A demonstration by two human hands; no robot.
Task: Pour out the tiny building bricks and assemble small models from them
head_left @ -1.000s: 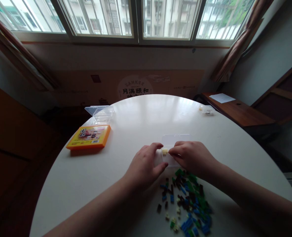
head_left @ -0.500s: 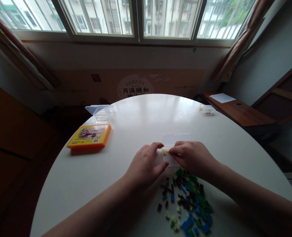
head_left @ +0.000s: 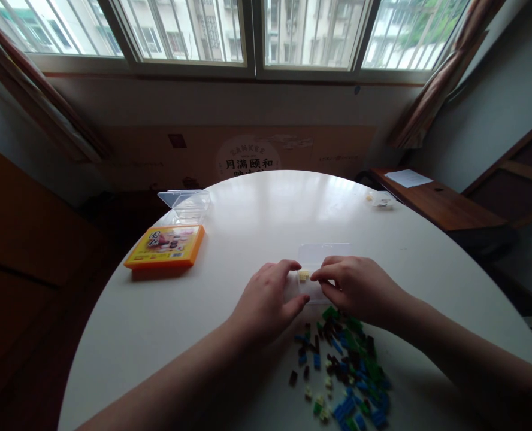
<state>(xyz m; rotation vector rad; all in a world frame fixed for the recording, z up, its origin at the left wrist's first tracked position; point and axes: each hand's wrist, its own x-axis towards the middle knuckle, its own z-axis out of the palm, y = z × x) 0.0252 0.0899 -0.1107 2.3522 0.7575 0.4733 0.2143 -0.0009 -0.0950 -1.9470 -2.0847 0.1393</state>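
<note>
My left hand (head_left: 270, 293) is curved around the left end of a small clear plastic box (head_left: 316, 293), index finger at its back edge and thumb at its front. Inside the box, near that end, sits a small group of pale yellow toy bricks (head_left: 304, 275). My right hand (head_left: 360, 284) is over the box from the right, its index fingertip just beside the yellow bricks. A gap shows between its index finger and thumb, with nothing visible in it. Loose blue, green, brown and yellow toy bricks (head_left: 347, 365) lie scattered in front of the box.
A flat orange-and-yellow case (head_left: 169, 246) rests at the left of the round white table (head_left: 248, 221). Behind it stands an open clear container (head_left: 189, 206). A small plastic packet (head_left: 380, 199) lies at the far right. Papers (head_left: 407, 178) rest on a wooden desk (head_left: 450, 203) beyond.
My right hand's index finger and thumb have moved apart, and its fingertip has backed slightly away from the yellow bricks. My left hand stays on the box. The whole view has shifted slightly.
</note>
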